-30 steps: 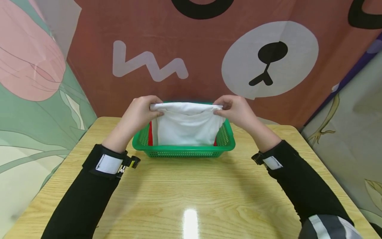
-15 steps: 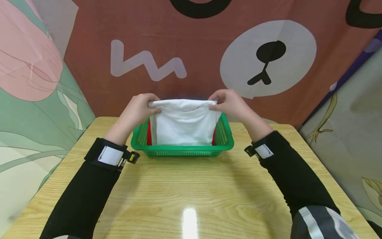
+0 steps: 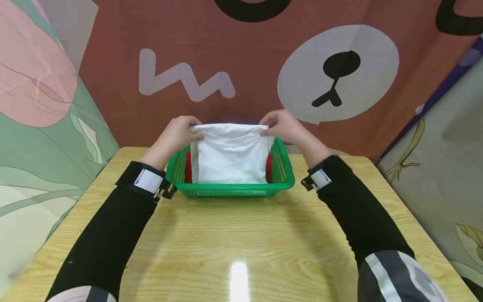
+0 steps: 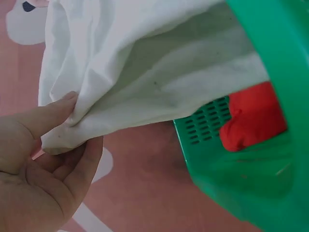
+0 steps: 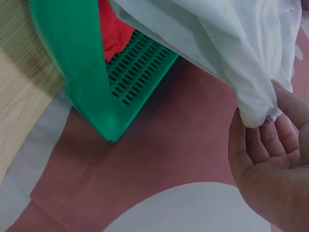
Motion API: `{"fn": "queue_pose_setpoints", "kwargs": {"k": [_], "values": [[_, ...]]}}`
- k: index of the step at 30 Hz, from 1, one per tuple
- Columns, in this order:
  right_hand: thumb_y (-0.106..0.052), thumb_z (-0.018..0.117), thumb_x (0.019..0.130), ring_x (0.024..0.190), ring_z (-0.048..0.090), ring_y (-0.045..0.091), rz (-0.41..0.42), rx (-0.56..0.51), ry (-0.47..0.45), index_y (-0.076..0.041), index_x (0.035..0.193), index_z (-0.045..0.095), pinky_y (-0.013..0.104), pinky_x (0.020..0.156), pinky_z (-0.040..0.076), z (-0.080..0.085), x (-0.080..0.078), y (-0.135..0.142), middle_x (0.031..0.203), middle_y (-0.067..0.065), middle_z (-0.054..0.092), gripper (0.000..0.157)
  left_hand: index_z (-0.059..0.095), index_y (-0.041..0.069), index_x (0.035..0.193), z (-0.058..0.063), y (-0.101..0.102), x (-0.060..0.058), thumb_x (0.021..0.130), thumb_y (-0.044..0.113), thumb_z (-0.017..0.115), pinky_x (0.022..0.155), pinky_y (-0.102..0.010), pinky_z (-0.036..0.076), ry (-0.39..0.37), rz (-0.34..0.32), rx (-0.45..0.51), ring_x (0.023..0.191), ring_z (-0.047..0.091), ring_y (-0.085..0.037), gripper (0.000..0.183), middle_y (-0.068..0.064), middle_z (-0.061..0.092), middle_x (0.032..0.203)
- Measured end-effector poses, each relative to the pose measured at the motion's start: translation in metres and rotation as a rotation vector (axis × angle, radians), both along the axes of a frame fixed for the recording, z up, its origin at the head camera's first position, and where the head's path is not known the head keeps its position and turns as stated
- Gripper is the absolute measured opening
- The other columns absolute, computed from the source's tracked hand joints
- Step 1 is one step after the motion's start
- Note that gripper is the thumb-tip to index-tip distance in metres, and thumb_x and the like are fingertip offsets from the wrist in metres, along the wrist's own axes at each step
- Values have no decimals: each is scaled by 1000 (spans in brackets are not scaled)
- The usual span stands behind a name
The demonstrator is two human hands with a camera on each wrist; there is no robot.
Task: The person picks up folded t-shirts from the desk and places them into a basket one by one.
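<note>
A white folded cloth (image 3: 232,157) hangs between my two hands, its lower part inside the green basket (image 3: 230,192). At its upper left corner my left hand (image 3: 180,132) pinches the fabric between thumb and fingers. The opposite corner is pinched by my right hand (image 3: 284,126). In the left wrist view the white cloth (image 4: 159,72) drapes in layers from the thumb toward the basket. Red fabric (image 3: 268,168) lies in the basket behind the white cloth, showing at both sides; the rest of it is hidden.
The basket stands near the back of a light wooden table (image 3: 237,235). Right behind it hangs a brown curtain (image 3: 181,37) with a bear print. Patterned fabric (image 3: 34,138) covers the left side, and another printed sheet (image 3: 445,138) is at the right.
Both hands have risen slightly and drawn a little closer together, lifting the top edge of the white cloth. More red fabric shows at the right side of the basket.
</note>
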State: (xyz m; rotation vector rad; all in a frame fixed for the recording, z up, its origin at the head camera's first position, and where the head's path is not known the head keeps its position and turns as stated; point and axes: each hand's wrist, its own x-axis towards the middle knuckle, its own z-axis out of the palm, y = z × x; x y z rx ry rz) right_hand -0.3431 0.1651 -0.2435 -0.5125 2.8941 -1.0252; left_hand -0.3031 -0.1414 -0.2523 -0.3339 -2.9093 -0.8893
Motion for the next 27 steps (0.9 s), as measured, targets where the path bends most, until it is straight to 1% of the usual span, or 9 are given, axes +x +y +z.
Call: {"fn": "queue_pose_setpoints", "kwargs": {"k": [6,12,21,27], "values": [[-22,74,89,106,58,26,-31,-4,-40,-8,115,69,40,92,55,-3,-7,-2,118,11,65,29,61,-1,124,-2,2,-11,94,15,67,97,-48,52,-14,-12,-25,106,58,-34,34,-20,63,124],[-21,74,89,106,58,27,-49,6,-64,-8,115,69,40,94,56,-7,-15,-1,119,11,65,30,60,-1,125,-8,3,-19,95,15,66,99,-49,51,-41,-19,-23,108,57,-35,35,-21,61,126],[-21,73,90,107,57,27,-58,33,-78,-6,116,68,40,96,55,-9,-26,-2,121,12,64,30,61,-1,125,-15,1,-34,94,17,67,99,-48,51,-72,-26,-30,106,56,-34,36,-21,62,125],[-20,72,91,106,56,27,-57,32,-75,-5,115,68,40,95,54,-15,-33,-7,121,13,64,29,61,-1,124,-19,0,-41,94,17,67,100,-48,51,-96,-10,-33,105,56,-33,36,-20,61,125]]}}
